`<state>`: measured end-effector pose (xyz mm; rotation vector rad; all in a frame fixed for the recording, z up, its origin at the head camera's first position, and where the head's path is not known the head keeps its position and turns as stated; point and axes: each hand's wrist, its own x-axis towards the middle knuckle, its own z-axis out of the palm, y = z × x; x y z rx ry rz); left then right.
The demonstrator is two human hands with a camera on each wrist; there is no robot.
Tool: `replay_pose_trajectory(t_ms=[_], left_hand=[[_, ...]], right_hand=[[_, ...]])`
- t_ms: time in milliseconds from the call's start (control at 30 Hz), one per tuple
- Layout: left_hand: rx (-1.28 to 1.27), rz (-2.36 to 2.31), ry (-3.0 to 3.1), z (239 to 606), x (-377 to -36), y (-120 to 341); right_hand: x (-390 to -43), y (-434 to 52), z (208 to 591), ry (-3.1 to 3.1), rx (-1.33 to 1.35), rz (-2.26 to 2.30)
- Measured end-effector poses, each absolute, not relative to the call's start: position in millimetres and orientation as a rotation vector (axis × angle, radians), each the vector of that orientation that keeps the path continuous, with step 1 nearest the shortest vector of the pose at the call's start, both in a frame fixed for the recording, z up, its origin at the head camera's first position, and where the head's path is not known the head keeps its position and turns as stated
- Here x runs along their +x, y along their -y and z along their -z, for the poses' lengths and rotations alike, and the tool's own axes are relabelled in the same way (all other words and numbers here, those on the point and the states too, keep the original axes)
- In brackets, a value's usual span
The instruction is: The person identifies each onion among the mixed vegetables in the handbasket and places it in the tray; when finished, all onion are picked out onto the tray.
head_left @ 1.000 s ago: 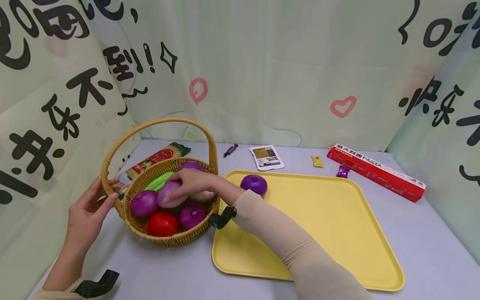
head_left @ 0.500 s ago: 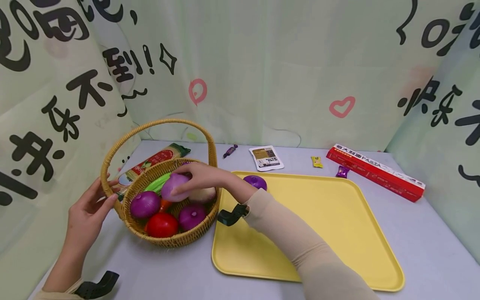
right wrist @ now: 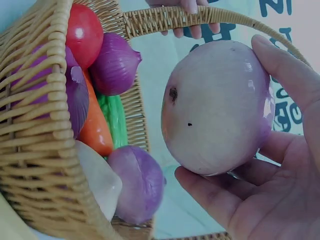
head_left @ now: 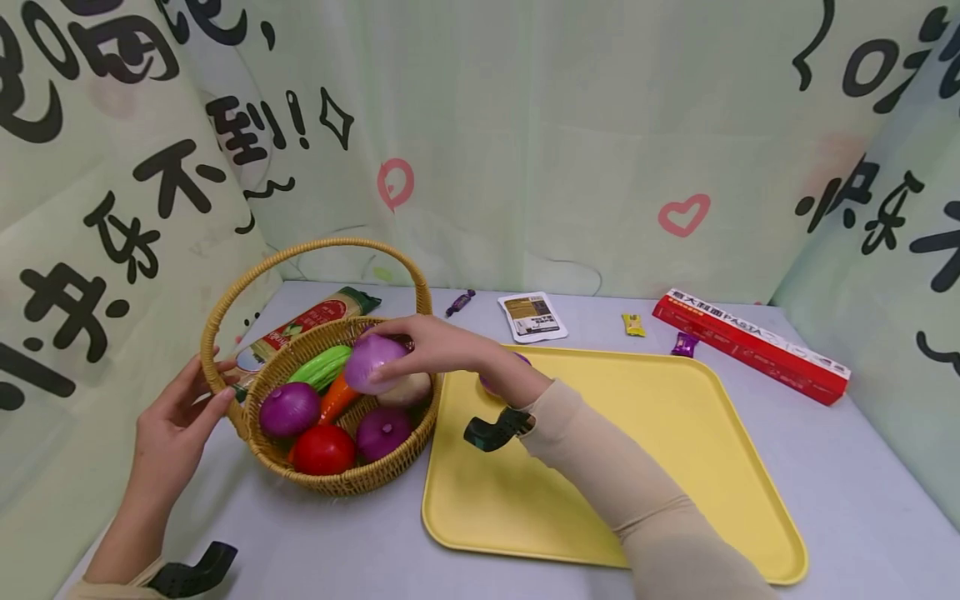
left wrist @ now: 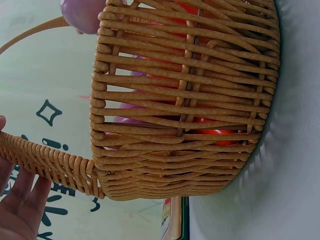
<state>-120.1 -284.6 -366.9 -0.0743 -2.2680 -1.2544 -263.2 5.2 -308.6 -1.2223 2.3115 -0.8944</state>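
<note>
A pale grey table (head_left: 300, 550) sits inside a booth of light green cloth printed with black characters and pink hearts. On it, to your left, stands a wicker basket (head_left: 352, 479) with a tall hoop handle; just to its right lies a flat yellow tray (head_left: 675, 450).

Your right hand (head_left: 438, 346) reaches across the basket and holds a pale purple onion (head_left: 372, 363), fingers and thumb curled around it. The onion sits lifted above the basket's contents, over the right half of the basket and near its rim. The tray lies to the right of the onion, just past that rim, so your right hand is the nearer one to it by far. The onion is round, with no long axis to speak of (the wrist view shows its small dark stem scar facing the basket).

Your left hand (head_left: 176, 421) rests at the left side of the basket, fingers fairly straight against the rim where the handle joins; it steadies the basket and grips nothing tightly.

Left in the basket are two darker purple onions, a red tomato (head_left: 324, 450), an orange carrot (head_left: 337, 398), a green cucumber (head_left: 324, 367) and a whitish piece. Another purple onion (head_left: 491, 385) lies on the tray, mostly hidden behind your right wrist.
</note>
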Motion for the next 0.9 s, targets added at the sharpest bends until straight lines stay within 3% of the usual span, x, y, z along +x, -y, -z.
replay_pose_trajectory(t_ms=[900], left_hand=[[-0.043,1.269,2.277,367,-120,285]], right_hand=[[-250,-89,321,-2.466,-1.228,1.219]])
